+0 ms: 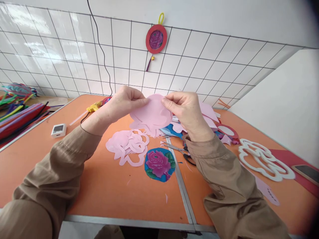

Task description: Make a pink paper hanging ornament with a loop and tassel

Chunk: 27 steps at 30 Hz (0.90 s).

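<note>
From my remote station I see pink paper held up between left hand and right hand, over the counter toward its far edge. Roughly round; no clear long axis. Left pinches its upper left rim, right its upper right; neither nearer. Forearms slope inward from the near edge, thumbs toward me. Rose cutout lies closer to the near edge, scissors just beyond.
</note>
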Each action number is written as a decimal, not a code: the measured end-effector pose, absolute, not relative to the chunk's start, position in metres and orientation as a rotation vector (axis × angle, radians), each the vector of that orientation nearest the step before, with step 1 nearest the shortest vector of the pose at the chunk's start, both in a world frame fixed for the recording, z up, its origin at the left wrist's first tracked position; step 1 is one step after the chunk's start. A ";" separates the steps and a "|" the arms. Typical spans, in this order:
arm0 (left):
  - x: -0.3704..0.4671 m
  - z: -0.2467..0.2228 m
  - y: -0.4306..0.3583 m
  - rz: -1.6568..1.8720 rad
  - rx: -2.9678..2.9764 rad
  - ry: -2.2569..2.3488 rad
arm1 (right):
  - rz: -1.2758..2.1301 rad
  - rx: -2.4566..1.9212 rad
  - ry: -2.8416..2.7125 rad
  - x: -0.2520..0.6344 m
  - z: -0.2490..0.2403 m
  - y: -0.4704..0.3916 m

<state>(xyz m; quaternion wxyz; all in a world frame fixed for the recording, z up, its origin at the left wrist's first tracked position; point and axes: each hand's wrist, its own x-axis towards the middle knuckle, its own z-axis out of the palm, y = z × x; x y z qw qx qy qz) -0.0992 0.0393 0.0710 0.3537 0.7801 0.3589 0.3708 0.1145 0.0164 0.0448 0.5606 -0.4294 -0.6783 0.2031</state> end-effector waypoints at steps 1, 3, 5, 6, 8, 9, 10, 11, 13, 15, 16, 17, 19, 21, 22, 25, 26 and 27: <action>-0.099 0.071 0.039 0.965 2.011 0.936 | 0.478 -1.014 -1.601 0.115 0.045 0.016; -0.098 0.071 0.038 0.974 2.007 0.948 | 0.482 -1.014 -1.606 0.115 0.045 0.016; -0.098 0.072 0.037 0.979 2.002 0.956 | 0.488 -1.007 -1.612 0.115 0.044 0.017; -0.097 0.072 0.036 0.981 1.999 0.961 | 0.490 -1.003 -1.614 0.115 0.044 0.017; -0.097 0.072 0.036 0.982 1.993 0.973 | 0.489 -0.999 -1.619 0.115 0.044 0.017; -0.097 0.072 0.036 0.980 1.992 0.979 | 0.486 -1.000 -1.621 0.115 0.044 0.017; -0.097 0.072 0.036 0.975 1.994 0.984 | 0.484 -1.001 -1.623 0.115 0.044 0.017; -0.097 0.072 0.036 0.970 1.997 0.988 | 0.483 -1.000 -1.625 0.115 0.044 0.017; -0.097 0.072 0.036 0.963 2.002 0.994 | 0.487 -0.992 -1.631 0.115 0.045 0.017; -0.097 0.072 0.036 0.963 2.001 1.000 | 0.500 -0.976 -1.634 0.115 0.045 0.018; -0.097 0.073 0.036 0.966 1.999 1.002 | 0.510 -0.965 -1.631 0.116 0.045 0.018; -0.097 0.073 0.036 0.969 1.996 1.002 | 0.525 -0.954 -1.625 0.117 0.044 0.019; -0.097 0.073 0.036 0.973 1.988 0.997 | 0.567 -0.941 -1.603 0.118 0.043 0.022; -0.098 0.072 0.037 0.973 1.978 0.989 | 0.619 -0.946 -1.574 0.120 0.041 0.025; -0.099 0.072 0.038 0.973 1.972 0.985 | 0.646 -0.953 -1.562 0.121 0.041 0.026; -0.101 0.068 0.043 0.977 1.950 0.978 | 0.719 -0.973 -1.546 0.124 0.042 0.027; -0.102 0.067 0.045 0.983 1.943 0.976 | 0.738 -0.981 -1.552 0.126 0.043 0.027; -0.103 0.066 0.047 0.991 1.935 0.973 | 0.747 -0.988 -1.567 0.127 0.045 0.026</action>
